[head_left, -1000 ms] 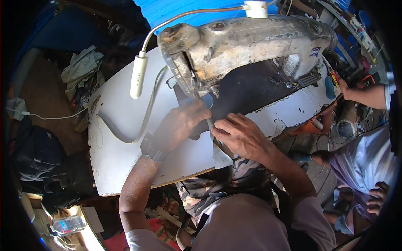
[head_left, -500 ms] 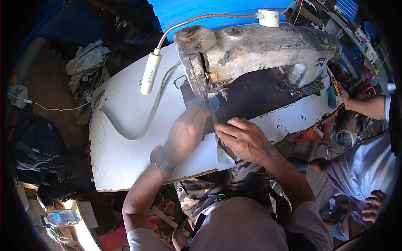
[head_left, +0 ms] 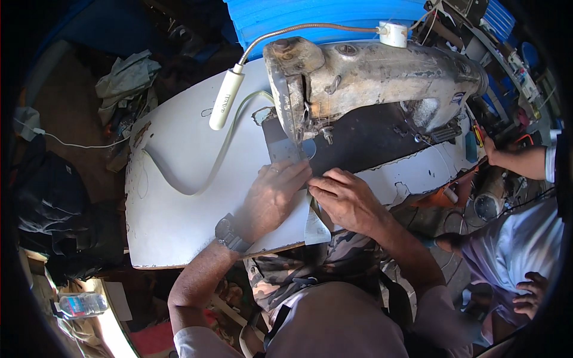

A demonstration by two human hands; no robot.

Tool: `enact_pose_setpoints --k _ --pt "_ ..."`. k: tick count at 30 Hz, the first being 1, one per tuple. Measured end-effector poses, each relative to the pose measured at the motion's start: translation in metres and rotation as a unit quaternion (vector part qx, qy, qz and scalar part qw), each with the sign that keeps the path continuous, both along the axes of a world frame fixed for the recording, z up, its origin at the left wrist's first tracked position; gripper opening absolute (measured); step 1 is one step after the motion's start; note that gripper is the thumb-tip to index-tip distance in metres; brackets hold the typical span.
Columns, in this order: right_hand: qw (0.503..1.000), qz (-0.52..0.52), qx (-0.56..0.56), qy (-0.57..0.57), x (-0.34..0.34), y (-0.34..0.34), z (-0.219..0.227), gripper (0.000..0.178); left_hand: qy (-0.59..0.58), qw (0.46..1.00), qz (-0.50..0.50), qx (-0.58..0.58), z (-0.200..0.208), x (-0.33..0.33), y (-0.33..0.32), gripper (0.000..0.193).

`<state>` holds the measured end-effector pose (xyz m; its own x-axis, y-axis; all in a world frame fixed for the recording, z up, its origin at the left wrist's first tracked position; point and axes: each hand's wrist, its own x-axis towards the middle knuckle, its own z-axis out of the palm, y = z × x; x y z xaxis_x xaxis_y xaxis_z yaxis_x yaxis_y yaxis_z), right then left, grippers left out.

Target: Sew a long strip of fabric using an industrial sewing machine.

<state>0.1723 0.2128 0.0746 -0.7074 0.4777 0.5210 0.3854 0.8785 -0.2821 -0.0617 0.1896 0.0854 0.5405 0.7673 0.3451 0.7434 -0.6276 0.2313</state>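
Note:
An old, worn sewing machine (head_left: 382, 77) stands on the white table, its needle end just beyond my hands. My left hand (head_left: 276, 194), with a watch and a ring, has its fingers closed on a narrow pale strip (head_left: 316, 227) in front of the needle area. My right hand (head_left: 346, 197) pinches the same strip from the other side, its fingertips close to the left ones. Below the hands the strip widens and hangs over the table's near edge. My fingers hide the part between them. A second long pale strip (head_left: 230, 134) curves over the table's left side to behind the machine head.
A white lamp (head_left: 227, 98) on a bendy metal neck hangs left of the machine head. The white tabletop (head_left: 173, 227) has chipped edges. At the right, another person's hand (head_left: 490, 150) touches the table end. A plastic bottle (head_left: 83, 305) lies at lower left.
My left hand has drawn back slightly from the needle, and its fingers now meet the right hand's. The strip's stretch near the needle is now covered. The whole view has shifted a little.

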Motion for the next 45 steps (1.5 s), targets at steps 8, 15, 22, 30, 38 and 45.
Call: enact_pose_setpoints --k 8,15,22,30,38,45 --pt "0.999 -0.015 0.027 0.041 0.001 0.002 -0.003 0.033 -0.069 0.997 0.041 -0.001 0.000 0.001 0.001 0.051" --pt "1.000 -0.002 0.001 -0.008 0.001 0.001 -0.004 0.036 0.052 0.999 0.008 0.007 0.001 -0.001 0.002 0.050" --pt "1.000 -0.016 0.015 -0.006 -0.001 -0.004 -0.003 0.031 0.016 1.000 0.002 -0.009 -0.003 -0.003 0.000 0.046" --pt "1.000 -0.021 0.008 -0.011 -0.002 -0.002 0.000 0.028 0.048 0.998 0.044 0.013 -0.002 0.005 -0.002 0.045" --pt "0.998 -0.049 -0.003 -0.044 -0.004 0.000 -0.004 0.031 0.035 0.996 0.081 0.028 -0.003 0.009 -0.001 0.051" --pt "0.995 -0.069 -0.012 -0.065 -0.007 0.005 -0.004 0.033 0.009 0.994 0.107 0.031 -0.001 0.005 -0.009 0.048"
